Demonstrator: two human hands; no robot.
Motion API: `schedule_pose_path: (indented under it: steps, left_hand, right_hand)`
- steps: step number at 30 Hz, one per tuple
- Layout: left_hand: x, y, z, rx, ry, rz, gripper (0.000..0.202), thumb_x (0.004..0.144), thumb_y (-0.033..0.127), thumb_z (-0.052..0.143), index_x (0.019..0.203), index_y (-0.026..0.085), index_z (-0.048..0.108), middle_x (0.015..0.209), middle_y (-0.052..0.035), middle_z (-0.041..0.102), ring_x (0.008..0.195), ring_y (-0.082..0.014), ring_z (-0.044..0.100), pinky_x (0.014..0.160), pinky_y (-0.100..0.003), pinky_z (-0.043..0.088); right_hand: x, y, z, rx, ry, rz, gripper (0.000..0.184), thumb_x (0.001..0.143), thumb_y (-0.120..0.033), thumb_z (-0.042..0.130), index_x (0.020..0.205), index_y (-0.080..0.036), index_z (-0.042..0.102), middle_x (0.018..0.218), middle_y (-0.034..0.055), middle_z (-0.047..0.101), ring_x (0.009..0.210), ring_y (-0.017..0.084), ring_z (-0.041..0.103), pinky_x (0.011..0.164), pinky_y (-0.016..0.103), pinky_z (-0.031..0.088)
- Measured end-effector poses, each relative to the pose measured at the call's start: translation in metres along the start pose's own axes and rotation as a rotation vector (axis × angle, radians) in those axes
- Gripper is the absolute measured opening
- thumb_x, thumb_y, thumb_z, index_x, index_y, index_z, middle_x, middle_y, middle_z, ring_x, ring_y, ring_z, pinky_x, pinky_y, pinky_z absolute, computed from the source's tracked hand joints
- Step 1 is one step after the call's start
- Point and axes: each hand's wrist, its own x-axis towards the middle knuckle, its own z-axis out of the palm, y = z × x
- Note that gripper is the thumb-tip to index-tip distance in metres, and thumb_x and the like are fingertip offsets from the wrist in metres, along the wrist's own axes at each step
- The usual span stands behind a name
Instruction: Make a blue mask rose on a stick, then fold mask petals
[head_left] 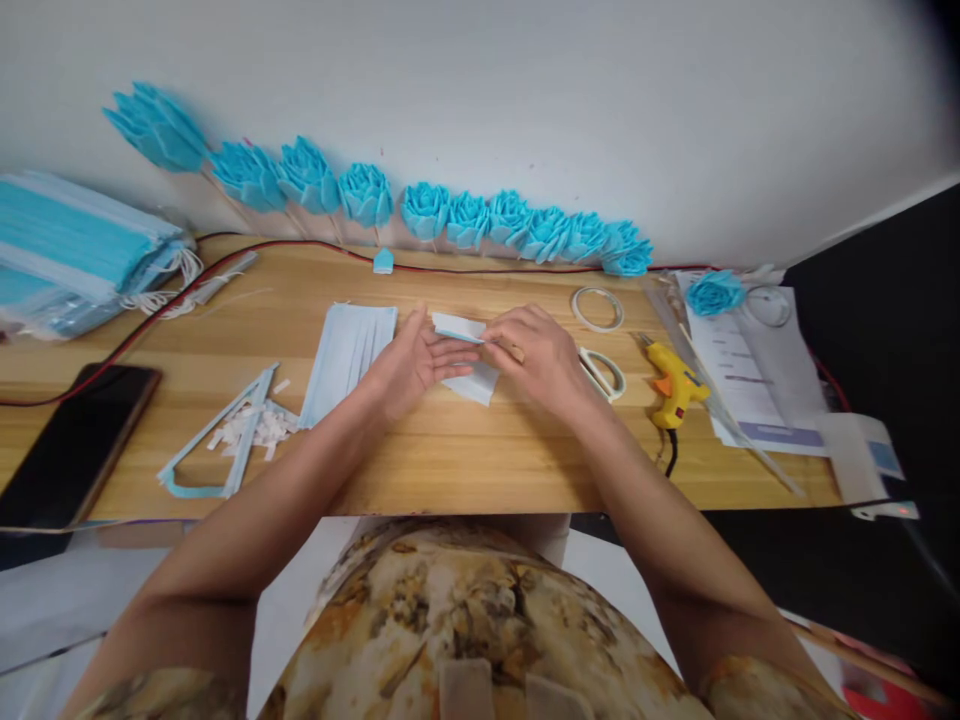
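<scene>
Over the middle of the table, my right hand pinches one end of a small white and blue piece of mask fabric. My left hand is turned palm up with its fingers stretched out, and their tips lie at the near side of that piece. Whether those fingertips bear any of its weight I cannot tell. Beneath them a second white piece rests on the wood. A pleated face mask lies flat to the left of my left hand.
Blue fabric flowers on sticks lean along the wall. Stacked masks, a phone, and white scraps lie on the left. Tape rolls, scissors, a yellow glue gun and papers are on the right. A cable crosses the table.
</scene>
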Motion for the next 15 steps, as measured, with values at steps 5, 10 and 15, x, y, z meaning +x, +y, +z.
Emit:
schedule_pose_path:
  steps: [5, 10, 15]
  left_hand:
    - [-0.005, 0.0, 0.0, -0.01, 0.064, 0.097, 0.028, 0.079, 0.03, 0.08, 0.101, 0.013, 0.073, 0.115, -0.014, 0.075, 0.111, -0.0293, 0.072, 0.101, -0.045, 0.056]
    - [-0.006, -0.005, -0.002, 0.035, 0.08, 0.162, 0.028, 0.08, 0.024, 0.077, 0.105, 0.012, 0.075, 0.119, -0.0139, 0.075, 0.114, -0.028, 0.07, 0.105, -0.046, 0.054]
    - [-0.003, -0.006, -0.003, 0.066, 0.08, 0.173, 0.029, 0.08, 0.025, 0.078, 0.105, 0.013, 0.075, 0.118, -0.0138, 0.075, 0.114, -0.0286, 0.07, 0.101, -0.046, 0.056]
  right_hand:
    - [-0.003, -0.001, 0.007, 0.01, 0.044, -0.048, 0.011, 0.094, -0.023, 0.062, 0.093, -0.027, 0.072, 0.118, 0.0067, 0.072, 0.112, 0.027, 0.062, 0.097, 0.048, 0.047]
    - [-0.009, 0.002, 0.021, 0.175, 0.122, 0.061, 0.008, 0.088, -0.02, 0.069, 0.09, -0.027, 0.071, 0.127, 0.0051, 0.069, 0.12, 0.026, 0.062, 0.106, 0.051, 0.044]
    - [-0.014, 0.005, 0.027, 0.355, 0.097, 0.191, 0.005, 0.089, -0.025, 0.069, 0.092, -0.027, 0.072, 0.131, 0.006, 0.068, 0.126, 0.026, 0.062, 0.109, 0.051, 0.045]
